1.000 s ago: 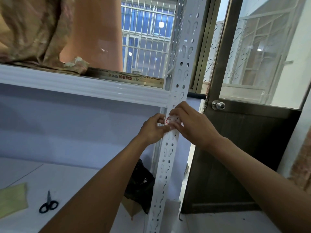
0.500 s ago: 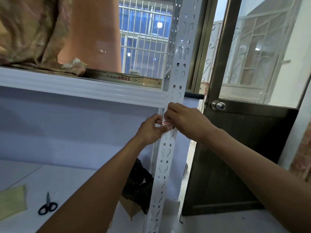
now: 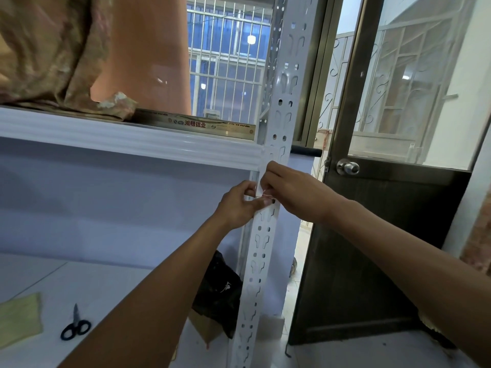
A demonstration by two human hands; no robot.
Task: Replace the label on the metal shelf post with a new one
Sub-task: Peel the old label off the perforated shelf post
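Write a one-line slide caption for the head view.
The left hand and right hand pinch a label on the shelf post.

This looks like a storage corner in a home. A white metal shelf post [image 3: 265, 235] full of holes stands near a dark door [image 3: 372, 261] with a round knob [image 3: 348, 167], and far behind is a window with bars [image 3: 228, 62]. Scissors [image 3: 75, 326] and a yellow cloth [image 3: 18, 320] lie on the low board [image 3: 106, 282] at the left, and a big brown cloth [image 3: 47, 49] sits up top.
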